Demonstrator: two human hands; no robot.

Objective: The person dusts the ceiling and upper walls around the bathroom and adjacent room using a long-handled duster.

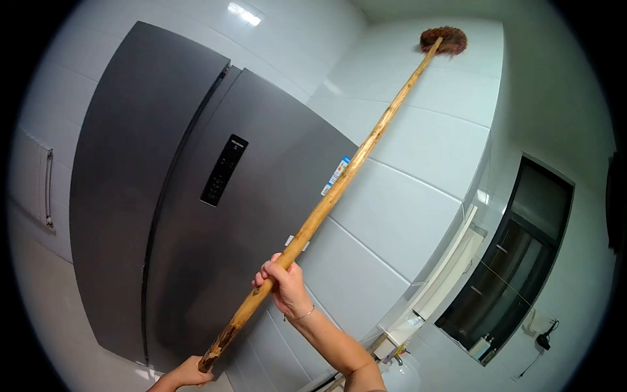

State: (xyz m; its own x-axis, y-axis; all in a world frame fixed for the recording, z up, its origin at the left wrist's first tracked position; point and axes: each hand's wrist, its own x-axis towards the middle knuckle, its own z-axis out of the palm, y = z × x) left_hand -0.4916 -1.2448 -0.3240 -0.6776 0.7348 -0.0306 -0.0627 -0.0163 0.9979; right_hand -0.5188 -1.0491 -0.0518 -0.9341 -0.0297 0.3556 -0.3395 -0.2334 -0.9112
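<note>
A long-handled duster with a thick wooden pole (353,166) slants across the view from lower left to upper right. Its shaggy brown head (450,40) is up against the white tiled wall (431,85), near the top. My right hand (285,286), with a thin bracelet at the wrist, wraps round the pole at mid-view. Lower down, my left hand (188,374) grips the pole's bottom end, where the surface is dark and rough; that hand is partly cut off by the frame's edge.
A large grey refrigerator (189,215) with a dark control panel (224,171) stands to the left, beside the pole. On the right are a dark-framed window (516,255), a white washbasin (400,375) with a tap, and a plug with a cord (543,341).
</note>
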